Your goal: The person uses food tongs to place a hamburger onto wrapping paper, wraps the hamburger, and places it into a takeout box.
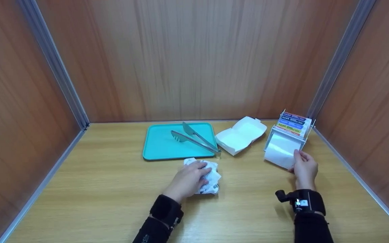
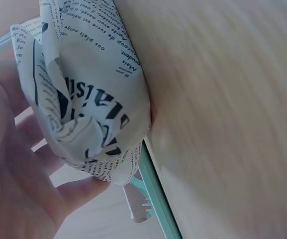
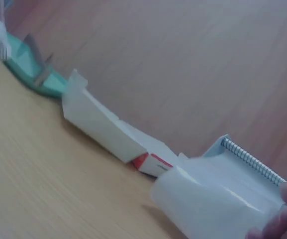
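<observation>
My left hand [image 1: 189, 179] holds a packet wrapped in white printed paper [image 1: 211, 179] on the table, just in front of the turquoise tray [image 1: 160, 148]. In the left wrist view the packet [image 2: 93, 89] shows black lettering and folded ends, with my fingers [image 2: 83, 194] along its side. At the right, my right hand [image 1: 304, 167] pinches the corner of a glossy white sheet [image 1: 280, 152]. That sheet hangs out from a dispenser [image 1: 294, 123] with a colourful printed label. Its toothed edge [image 3: 252, 159] shows in the right wrist view, beside my fingertips.
Metal tongs [image 1: 196, 140] lie on the tray, their handle end over its right front corner. Between tray and dispenser stands an opened white carton box [image 1: 240, 135]. Wood-grain panels [image 1: 198, 60] enclose the table at the back and both sides.
</observation>
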Available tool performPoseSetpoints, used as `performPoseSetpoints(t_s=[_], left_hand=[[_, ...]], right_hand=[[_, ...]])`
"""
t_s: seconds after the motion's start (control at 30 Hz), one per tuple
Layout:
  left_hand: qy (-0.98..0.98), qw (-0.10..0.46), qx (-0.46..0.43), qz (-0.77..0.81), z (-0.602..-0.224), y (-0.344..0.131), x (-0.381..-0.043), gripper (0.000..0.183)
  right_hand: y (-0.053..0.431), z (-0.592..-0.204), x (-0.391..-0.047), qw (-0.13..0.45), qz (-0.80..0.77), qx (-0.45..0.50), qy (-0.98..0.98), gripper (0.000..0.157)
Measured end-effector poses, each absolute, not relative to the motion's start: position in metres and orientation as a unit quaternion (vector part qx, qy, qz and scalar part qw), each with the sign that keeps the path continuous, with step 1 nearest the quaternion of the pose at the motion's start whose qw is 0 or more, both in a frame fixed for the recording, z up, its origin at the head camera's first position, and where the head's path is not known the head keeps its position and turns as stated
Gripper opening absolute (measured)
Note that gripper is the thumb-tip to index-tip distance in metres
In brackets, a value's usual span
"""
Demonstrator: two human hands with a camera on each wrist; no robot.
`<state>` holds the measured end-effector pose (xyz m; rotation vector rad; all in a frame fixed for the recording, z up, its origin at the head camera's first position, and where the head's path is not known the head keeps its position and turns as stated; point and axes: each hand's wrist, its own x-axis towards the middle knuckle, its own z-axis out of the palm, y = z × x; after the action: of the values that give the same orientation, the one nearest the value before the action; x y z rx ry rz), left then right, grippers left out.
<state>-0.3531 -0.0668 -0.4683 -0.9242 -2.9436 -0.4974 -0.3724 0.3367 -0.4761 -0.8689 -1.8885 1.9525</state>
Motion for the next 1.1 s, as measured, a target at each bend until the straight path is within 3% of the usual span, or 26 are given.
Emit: performPoseSetpoints(t_s=[0.23, 0.47, 1.1], left_hand=[[-0.941, 0.015, -0.299, -0.157, -0.465, -0.071, -0.358, 0.047], [-0.94, 0.016, -0.302, -0.161, -0.467, -0.07, -0.358, 0.047], [-0.94, 0.009, -0.299, -0.162, -0.468, -0.067, -0.355, 0.048]], right_hand=[[0.35, -0.47, -0.393, 0.13, 0.668, -0.312, -0.663, 0.05], [0.353, -0.467, -0.399, 0.117, 0.659, -0.296, -0.682, 0.026], [0.358, -0.48, -0.389, 0.074, 0.631, -0.251, -0.73, 0.021]])
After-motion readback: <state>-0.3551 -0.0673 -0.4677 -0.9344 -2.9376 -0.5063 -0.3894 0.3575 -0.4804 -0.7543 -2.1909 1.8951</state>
